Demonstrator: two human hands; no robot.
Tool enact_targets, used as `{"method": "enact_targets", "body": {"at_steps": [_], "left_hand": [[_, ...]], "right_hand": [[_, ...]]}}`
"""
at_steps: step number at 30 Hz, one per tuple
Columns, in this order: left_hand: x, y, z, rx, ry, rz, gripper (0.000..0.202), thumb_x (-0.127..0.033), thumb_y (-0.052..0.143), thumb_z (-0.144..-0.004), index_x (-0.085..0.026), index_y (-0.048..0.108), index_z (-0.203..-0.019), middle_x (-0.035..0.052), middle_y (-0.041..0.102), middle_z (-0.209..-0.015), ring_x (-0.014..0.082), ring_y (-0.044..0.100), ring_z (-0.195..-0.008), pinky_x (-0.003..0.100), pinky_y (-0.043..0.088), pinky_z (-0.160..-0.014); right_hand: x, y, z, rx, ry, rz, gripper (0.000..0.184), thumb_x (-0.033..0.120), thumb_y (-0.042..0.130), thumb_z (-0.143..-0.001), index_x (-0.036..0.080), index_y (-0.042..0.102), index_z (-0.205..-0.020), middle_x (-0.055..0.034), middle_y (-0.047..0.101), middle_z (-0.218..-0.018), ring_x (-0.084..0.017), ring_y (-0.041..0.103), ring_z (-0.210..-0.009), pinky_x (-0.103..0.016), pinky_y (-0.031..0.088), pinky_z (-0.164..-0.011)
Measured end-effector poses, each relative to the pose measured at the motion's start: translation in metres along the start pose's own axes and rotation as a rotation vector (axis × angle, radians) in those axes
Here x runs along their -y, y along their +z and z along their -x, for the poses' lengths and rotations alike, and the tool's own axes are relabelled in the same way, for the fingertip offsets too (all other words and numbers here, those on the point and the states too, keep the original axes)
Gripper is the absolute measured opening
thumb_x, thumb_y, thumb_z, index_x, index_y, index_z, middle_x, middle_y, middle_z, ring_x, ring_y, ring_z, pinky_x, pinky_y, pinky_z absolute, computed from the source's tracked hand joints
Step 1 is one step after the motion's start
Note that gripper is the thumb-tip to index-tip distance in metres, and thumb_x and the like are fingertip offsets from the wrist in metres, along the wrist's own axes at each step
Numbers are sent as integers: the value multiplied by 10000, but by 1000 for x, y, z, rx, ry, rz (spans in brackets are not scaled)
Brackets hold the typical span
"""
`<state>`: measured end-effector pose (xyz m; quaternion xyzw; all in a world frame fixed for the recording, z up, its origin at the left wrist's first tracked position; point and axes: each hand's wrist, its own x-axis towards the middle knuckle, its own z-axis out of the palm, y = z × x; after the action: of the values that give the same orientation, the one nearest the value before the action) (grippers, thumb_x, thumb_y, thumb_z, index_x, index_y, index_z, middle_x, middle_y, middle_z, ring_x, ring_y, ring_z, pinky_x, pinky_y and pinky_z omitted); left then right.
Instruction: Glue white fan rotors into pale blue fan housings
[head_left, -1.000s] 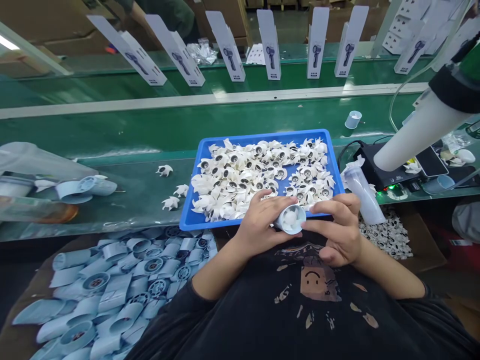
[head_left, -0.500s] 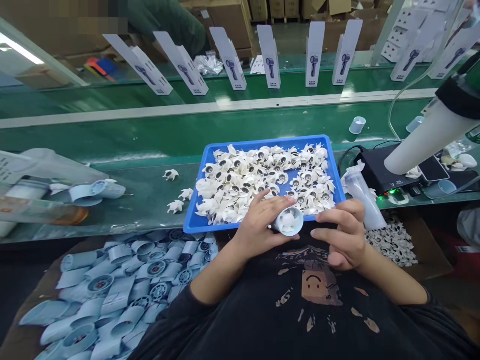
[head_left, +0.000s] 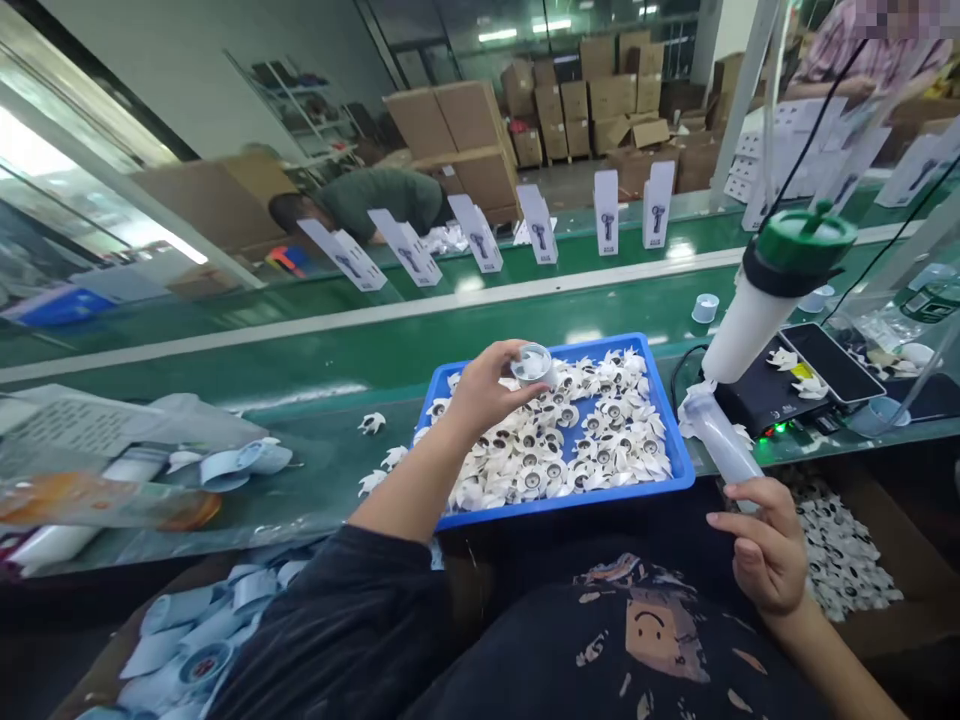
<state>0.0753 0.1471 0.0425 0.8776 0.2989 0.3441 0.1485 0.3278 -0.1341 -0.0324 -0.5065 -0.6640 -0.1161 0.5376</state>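
Observation:
My left hand (head_left: 484,390) is closed round a light blue fan housing (head_left: 532,366), a short cylinder held above the tray with its open end towards me. White blades show inside it. Below lies a blue tray (head_left: 570,500) heaped with white fan impellers (head_left: 529,460), some with dark hubs showing. My right hand (head_left: 772,550) is raised at the bench edge with its fingers apart. Its fingertips are by the lower end of a translucent tube (head_left: 720,435) that sticks out over the edge; whether they touch it cannot be told.
At the right stand a white cylinder with a green cap (head_left: 765,290) and a black box (head_left: 765,400) with lit lamps. Light blue housings (head_left: 202,640) fill a container at lower left. Printed cartons (head_left: 536,225) line the far ledge. A person in green (head_left: 382,200) bends beyond.
My left hand has lifted the fan housing up and away from my body, over the tray. My right hand has moved right and down, towards the translucent tube. The view has tilted upward.

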Motion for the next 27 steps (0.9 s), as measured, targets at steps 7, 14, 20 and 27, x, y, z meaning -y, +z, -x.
{"method": "enact_targets", "body": {"at_steps": [7, 14, 20, 27], "left_hand": [[36, 16, -53, 43, -17, -243, 364, -455, 711, -756, -208, 692, -1022, 109, 672, -1238, 274, 650, -1108, 360, 535, -914], [59, 15, -61, 29, -142, -291, 426, -389, 698, -779, -239, 648, -1175, 80, 646, -1277, 243, 671, -1051, 325, 525, -896], [62, 13, -63, 2, -252, -314, 354, -364, 742, -723, -173, 655, -1007, 125, 688, -1147, 292, 663, -1064, 376, 518, -912], [7, 3, -32, 18, -97, -126, 630, -419, 760, -705, -198, 516, -1242, 105, 675, -1235, 275, 631, -1160, 395, 503, -992]], "right_hand": [[-2, -23, 16, 22, 27, 100, 240, 204, 441, -936, 183, 678, -963, -103, 556, -1095, -199, 566, -959, -358, 463, -784], [-10, -22, 29, 48, 89, 122, 203, 166, 467, -928, 172, 670, -930, -84, 570, -1069, -144, 589, -917, -269, 499, -783], [-10, -11, 20, 72, 70, 48, 169, 149, 506, -908, 169, 671, -942, -77, 592, -1048, -123, 613, -885, -230, 531, -770], [-15, 6, 12, 97, 278, -254, 208, 159, 578, -882, 238, 710, -1023, -71, 610, -1049, -145, 606, -959, -248, 514, -847]]}}
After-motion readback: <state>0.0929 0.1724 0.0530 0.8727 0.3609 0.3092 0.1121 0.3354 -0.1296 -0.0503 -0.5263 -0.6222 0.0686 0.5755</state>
